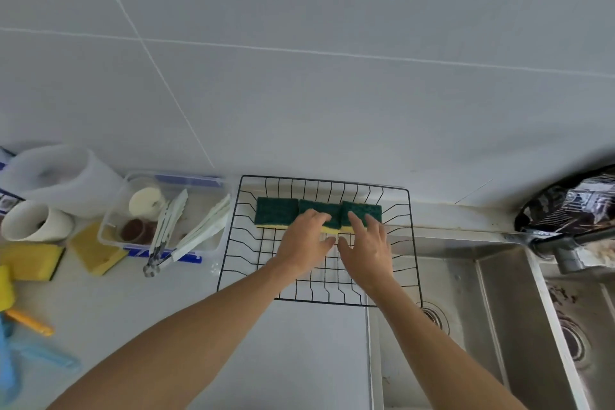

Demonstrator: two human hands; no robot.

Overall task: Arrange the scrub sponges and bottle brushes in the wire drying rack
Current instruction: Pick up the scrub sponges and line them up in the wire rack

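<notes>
Sponges [319, 215] lie in a row inside the wire rack [404, 245]. Left hand [304, 238] and right hand [367, 245] rest on them, each grip released, fingers spread.

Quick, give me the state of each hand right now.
Left hand: open, fingers resting on the middle sponge, holding nothing.
Right hand: open, fingertips on the right sponge, holding nothing.

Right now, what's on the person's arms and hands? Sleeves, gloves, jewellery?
Nothing visible. Both forearms are bare as far up as the frame shows, with no sleeve edge in view. The left hand and right hand wear no gloves, and no rings, watch or wristband can be seen.
</notes>
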